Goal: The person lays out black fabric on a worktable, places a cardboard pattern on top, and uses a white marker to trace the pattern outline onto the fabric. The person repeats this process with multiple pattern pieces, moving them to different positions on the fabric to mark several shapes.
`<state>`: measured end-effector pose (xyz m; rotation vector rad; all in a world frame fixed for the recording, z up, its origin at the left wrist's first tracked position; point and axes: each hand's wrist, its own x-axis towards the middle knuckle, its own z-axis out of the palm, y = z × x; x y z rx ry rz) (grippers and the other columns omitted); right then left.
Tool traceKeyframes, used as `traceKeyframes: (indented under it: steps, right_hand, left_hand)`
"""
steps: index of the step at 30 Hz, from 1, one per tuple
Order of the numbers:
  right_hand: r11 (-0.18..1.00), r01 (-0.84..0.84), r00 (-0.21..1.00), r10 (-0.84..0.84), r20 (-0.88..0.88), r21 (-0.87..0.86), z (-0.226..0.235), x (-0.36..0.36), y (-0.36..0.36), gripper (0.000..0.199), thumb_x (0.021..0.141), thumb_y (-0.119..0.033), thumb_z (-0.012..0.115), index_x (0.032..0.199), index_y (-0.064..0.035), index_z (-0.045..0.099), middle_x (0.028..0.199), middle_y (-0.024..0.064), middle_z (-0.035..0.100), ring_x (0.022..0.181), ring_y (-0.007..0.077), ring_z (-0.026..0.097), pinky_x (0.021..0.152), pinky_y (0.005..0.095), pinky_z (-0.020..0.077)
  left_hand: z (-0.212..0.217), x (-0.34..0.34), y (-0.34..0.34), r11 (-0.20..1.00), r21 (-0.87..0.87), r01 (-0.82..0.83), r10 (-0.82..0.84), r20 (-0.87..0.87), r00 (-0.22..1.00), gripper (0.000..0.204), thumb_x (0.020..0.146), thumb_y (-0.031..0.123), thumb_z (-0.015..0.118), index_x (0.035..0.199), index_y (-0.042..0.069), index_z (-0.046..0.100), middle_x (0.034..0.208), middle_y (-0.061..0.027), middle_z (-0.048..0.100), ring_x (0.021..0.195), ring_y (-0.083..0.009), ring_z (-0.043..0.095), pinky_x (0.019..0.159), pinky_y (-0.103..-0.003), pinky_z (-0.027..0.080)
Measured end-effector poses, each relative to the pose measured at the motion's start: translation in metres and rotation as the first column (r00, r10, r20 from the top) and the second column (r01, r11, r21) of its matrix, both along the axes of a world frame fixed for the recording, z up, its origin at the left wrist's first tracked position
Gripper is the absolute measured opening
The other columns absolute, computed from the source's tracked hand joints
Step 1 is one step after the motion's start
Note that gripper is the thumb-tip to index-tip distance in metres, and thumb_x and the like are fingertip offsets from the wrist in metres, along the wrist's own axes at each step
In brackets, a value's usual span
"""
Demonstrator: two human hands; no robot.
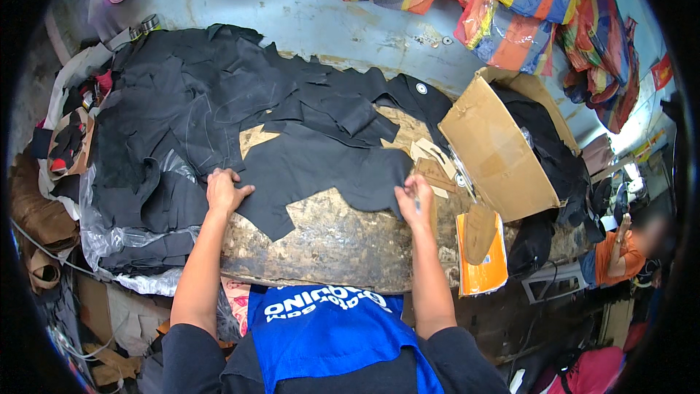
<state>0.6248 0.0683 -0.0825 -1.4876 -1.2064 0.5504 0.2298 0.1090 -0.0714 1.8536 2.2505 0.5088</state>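
A black, irregularly cut sheet of leather-like material lies across the worn wooden table in front of me. At its left edge rests my left hand, thumb spread away from the fingers, which lie on the material. My right hand is closed around a slim, pale pen-like tool. Its fingertips touch the sheet's right edge. More black pieces are heaped at the left and along the back, some with faint pale lines drawn on them.
Right of the sheet stand a cardboard box with black material inside and several brown templates. An orange-covered pad with a brown template on it lies at the table's right front. Striped woven sacks sit behind. A person in orange is at far right.
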Motion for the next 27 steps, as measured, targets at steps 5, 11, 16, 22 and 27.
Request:
traceKeyframes:
  steps: [5,11,16,22,27]
  right_hand:
    - [0.965,0.100,0.976,-0.048,0.213,-0.241,0.022,0.012,-0.113,0.027,0.062,-0.004,0.070,0.079,-0.0062,0.049,0.063,-0.0001,0.047,0.056,0.0095,0.047,0.053,0.0251,0.0415]
    - [0.905,0.090,0.970,0.015,0.243,-0.416,0.028,0.011,-0.201,0.032,0.059,0.000,0.077,0.077,-0.0036,0.050,0.066,0.0023,0.050,0.058,0.0112,0.047,0.054,0.0266,0.0423]
    - [0.886,0.113,0.971,-0.002,0.239,-0.450,0.030,0.013,-0.203,0.033,0.058,-0.001,0.078,0.078,-0.0022,0.052,0.066,0.0060,0.052,0.058,0.0155,0.050,0.056,0.0289,0.0444]
    - [0.928,-0.011,0.941,0.136,0.310,-0.372,0.041,-0.005,-0.192,0.031,0.060,-0.005,0.078,0.082,-0.0012,0.057,0.071,0.0137,0.059,0.065,0.0296,0.060,0.064,0.0370,0.0490]
    - [0.884,0.297,0.879,-0.105,0.466,-0.361,0.042,0.011,-0.173,0.024,0.066,-0.013,0.075,0.082,-0.0018,0.062,0.077,0.0194,0.063,0.074,0.0362,0.062,0.067,0.0403,0.0491]
  left_hand:
    - [0.002,0.016,-0.039,1.000,0.018,0.005,-0.007,0.127,0.992,0.076,0.051,0.026,0.088,0.114,0.000,0.055,0.104,-0.0252,0.058,0.104,-0.0379,0.055,0.090,-0.040,0.045]
    - [-0.001,0.045,-0.066,0.998,-0.041,0.042,-0.030,0.247,0.969,0.055,0.056,0.021,0.085,0.099,-0.005,0.063,0.071,-0.0173,0.064,0.070,-0.0336,0.064,0.071,-0.040,0.051]
    - [0.005,0.048,-0.061,0.988,0.008,0.152,-0.140,0.445,0.884,0.025,0.065,0.014,0.078,0.076,-0.003,0.063,0.063,-0.0095,0.059,0.057,-0.0152,0.051,0.055,-0.033,0.043]
    - [-0.001,0.031,-0.060,0.971,0.236,0.037,-0.146,0.467,0.872,0.015,0.071,0.006,0.072,0.077,-0.004,0.061,0.065,-0.0079,0.061,0.059,-0.0123,0.053,0.058,-0.029,0.044]
    - [-0.040,0.018,-0.067,0.996,0.090,0.027,-0.076,0.603,0.794,0.026,0.077,0.004,0.066,0.101,-0.005,0.062,0.092,-0.0121,0.066,0.086,-0.0164,0.061,0.080,-0.029,0.047]
